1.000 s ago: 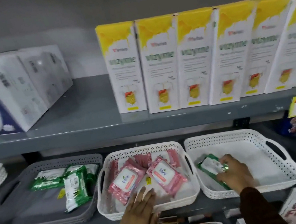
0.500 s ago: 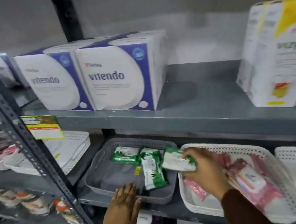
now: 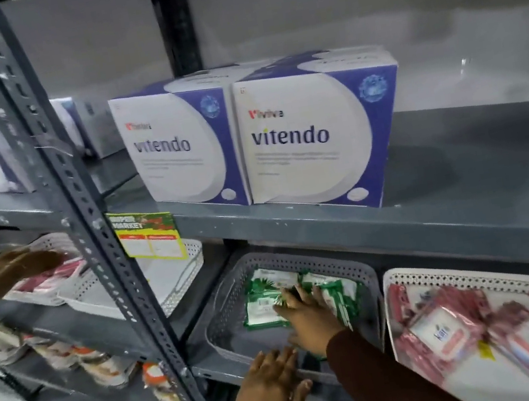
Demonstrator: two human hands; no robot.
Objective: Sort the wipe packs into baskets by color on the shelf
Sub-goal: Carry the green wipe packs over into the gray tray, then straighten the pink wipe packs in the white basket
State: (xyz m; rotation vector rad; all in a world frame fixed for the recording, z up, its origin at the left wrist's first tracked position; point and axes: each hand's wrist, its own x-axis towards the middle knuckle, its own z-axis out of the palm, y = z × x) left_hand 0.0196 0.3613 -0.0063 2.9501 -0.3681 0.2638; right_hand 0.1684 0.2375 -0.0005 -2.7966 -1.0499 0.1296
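Note:
A grey basket (image 3: 220,314) on the lower shelf holds several green wipe packs (image 3: 263,308). My right hand (image 3: 307,323) lies flat on top of those packs, fingers spread, gripping nothing. Flat against the basket's front rim is my left hand (image 3: 271,386), fingers apart. To the right, a white basket (image 3: 476,277) is filled with pink wipe packs (image 3: 450,332).
Another person's hands (image 3: 14,269) reach over pink packs in the bay to the left. A perforated steel post (image 3: 87,228) stands between the bays. White baskets (image 3: 181,276) sit behind it. Two Vitendo boxes (image 3: 308,138) stand on the shelf above.
My right hand carried a green pack from the far white basket over to the grey basket and laid it on the other green packs. My left hand shifted to the grey basket's front.

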